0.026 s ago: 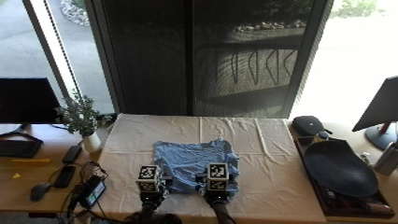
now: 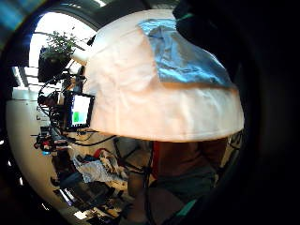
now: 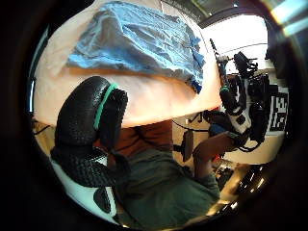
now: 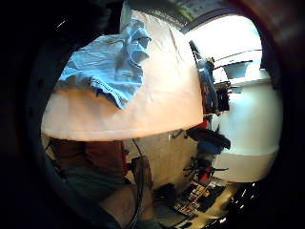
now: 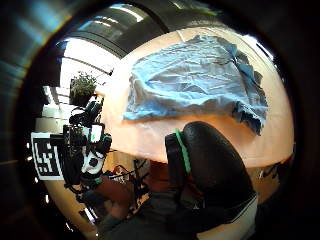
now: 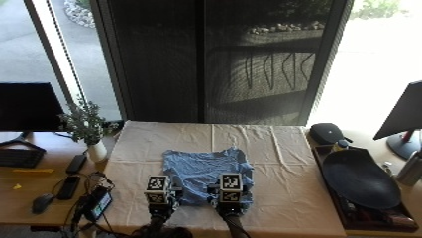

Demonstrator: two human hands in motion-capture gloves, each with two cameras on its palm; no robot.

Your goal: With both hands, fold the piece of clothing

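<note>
A crumpled blue garment (image 6: 204, 171) lies spread on the white-clothed table (image 6: 290, 163), near its front edge. My left hand (image 6: 160, 206) is at the garment's near left corner and my right hand (image 6: 229, 210) at its near right corner, both by the table's front edge. In the left thumb side palm view a gloved finger (image 3: 91, 115) hangs in front of the table edge, apart from the garment (image 3: 139, 41). The right thumb side palm view shows the same: a finger (image 5: 210, 165) below the garment (image 5: 195, 80), with no cloth in it.
A potted plant (image 6: 85, 126) stands at the table's far left corner. On the left desk are a dark monitor (image 6: 26, 106), a remote (image 6: 76, 163), a mouse (image 6: 41, 203) and a small screen device (image 6: 95, 206). A large black oval object (image 6: 359, 178) lies to the right.
</note>
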